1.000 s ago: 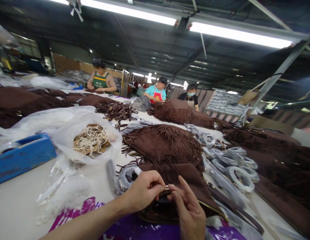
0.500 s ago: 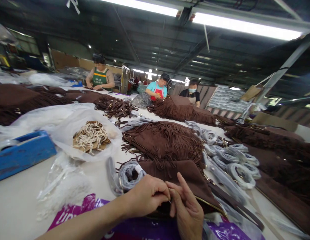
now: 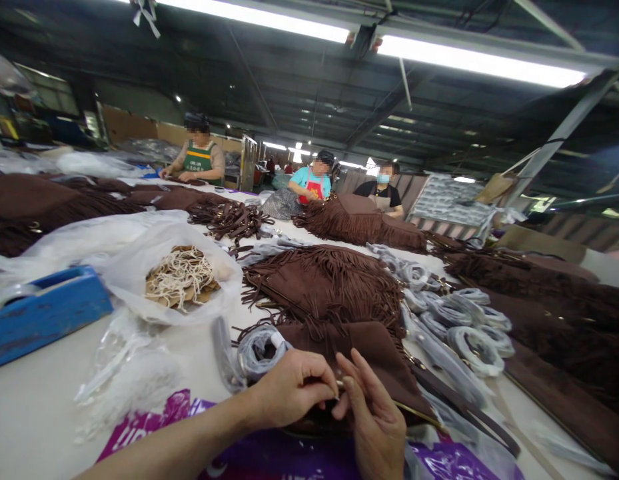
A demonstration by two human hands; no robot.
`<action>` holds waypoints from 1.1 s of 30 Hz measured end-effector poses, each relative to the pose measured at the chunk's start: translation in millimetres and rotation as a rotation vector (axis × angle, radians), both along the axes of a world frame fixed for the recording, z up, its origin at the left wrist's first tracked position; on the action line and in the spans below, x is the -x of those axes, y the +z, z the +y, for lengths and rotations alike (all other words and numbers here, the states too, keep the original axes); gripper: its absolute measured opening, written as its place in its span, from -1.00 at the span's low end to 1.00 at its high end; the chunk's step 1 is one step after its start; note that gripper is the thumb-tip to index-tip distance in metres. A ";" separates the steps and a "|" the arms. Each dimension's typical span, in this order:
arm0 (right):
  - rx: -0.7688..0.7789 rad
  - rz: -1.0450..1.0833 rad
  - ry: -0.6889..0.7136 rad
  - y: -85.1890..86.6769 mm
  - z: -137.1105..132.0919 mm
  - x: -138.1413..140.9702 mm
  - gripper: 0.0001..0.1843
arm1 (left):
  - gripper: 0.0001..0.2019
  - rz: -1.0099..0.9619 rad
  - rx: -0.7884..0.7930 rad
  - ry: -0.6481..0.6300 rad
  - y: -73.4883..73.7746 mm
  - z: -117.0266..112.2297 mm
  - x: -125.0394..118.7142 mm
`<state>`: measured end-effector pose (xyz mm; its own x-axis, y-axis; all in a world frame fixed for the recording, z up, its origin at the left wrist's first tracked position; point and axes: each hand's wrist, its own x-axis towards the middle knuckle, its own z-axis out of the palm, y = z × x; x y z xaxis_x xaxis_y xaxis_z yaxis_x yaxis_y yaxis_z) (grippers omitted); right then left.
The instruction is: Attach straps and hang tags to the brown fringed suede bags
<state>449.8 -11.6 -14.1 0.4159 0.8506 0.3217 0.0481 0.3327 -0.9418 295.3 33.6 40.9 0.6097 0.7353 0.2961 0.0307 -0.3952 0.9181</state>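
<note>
Raising a finger since half a second ago, the right hand uncovers a small pale piece pinched by the left hand; whether the right grips it, I cannot tell. Beneath, near centre, the dark-brown bag shows a gold-toned right edge.

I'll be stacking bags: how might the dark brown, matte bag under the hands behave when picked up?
The dark brown bag will probably flop, as its soft-looking panel lies low. Its matte surface seems unlikely to slip. The straight gold-coloured edge may stay stiffer.
</note>
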 end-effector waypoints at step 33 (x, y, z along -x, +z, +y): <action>-0.183 -0.411 0.051 8.8 0.6 -1.5 -0.82 | -0.84 0.144 -0.320 0.189 -2.5 -3.5 -3.5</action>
<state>451.3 -11.0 -5.3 0.1807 0.7804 0.5985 0.3852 0.5038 -0.7732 298.8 30.0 38.4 0.5245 0.7228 0.4499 0.2496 -0.6358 0.7304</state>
